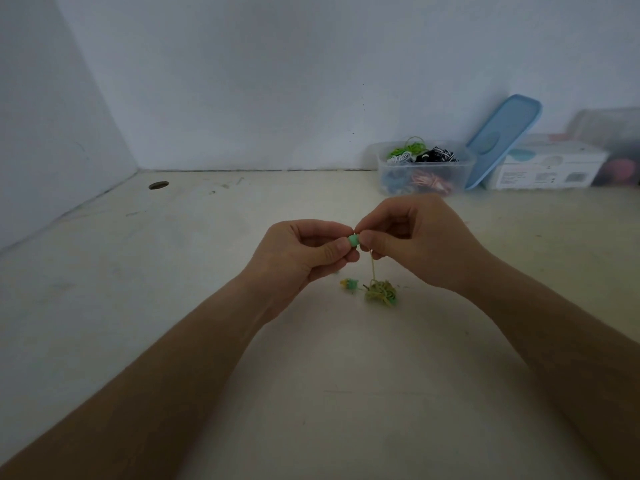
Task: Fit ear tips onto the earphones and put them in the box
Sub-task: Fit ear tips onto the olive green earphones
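Now | ear tip [353,240]: mint green | earphone cable [380,293]: yellow-green, bundled

The scuffed cream tabletop [311,393] bears a coiled yellow-green earphone cable [381,293] and a green-tipped earbud [349,285] near its middle; a clear plastic box [424,176], tilted blue lid [502,140] and white carton [547,169] line its far right edge.
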Demonstrator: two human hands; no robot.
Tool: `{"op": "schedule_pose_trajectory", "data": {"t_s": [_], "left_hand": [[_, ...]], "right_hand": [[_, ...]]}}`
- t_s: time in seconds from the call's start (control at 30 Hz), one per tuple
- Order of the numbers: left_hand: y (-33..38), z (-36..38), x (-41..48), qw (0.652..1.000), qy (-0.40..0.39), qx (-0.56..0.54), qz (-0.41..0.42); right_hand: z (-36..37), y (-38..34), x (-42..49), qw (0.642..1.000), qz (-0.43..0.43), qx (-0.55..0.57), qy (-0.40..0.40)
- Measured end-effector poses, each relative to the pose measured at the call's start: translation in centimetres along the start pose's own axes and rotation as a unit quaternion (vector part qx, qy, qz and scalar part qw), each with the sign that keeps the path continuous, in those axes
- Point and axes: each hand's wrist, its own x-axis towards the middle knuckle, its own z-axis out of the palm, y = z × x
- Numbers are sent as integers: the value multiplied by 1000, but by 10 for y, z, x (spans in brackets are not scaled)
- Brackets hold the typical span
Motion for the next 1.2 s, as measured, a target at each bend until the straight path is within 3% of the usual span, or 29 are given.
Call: {"op": "schedule_pose_trajectory", "data": {"t_s": [0.3,0.57,0.87,1.2], "left_hand": [[1,0,0,1000,2,12,11],[4,0,-1,998,-32,-55,2],[2,-1,0,997,-53,-53,6],[0,-1,1,999,4,36,26]], "right_hand": [[2,0,0,1000,-10,5,15],[-1,0,-2,977,43,207,-32],[-2,8,-1,951,82,290,-71],[-4,9,0,973,75,214,-47]]}}
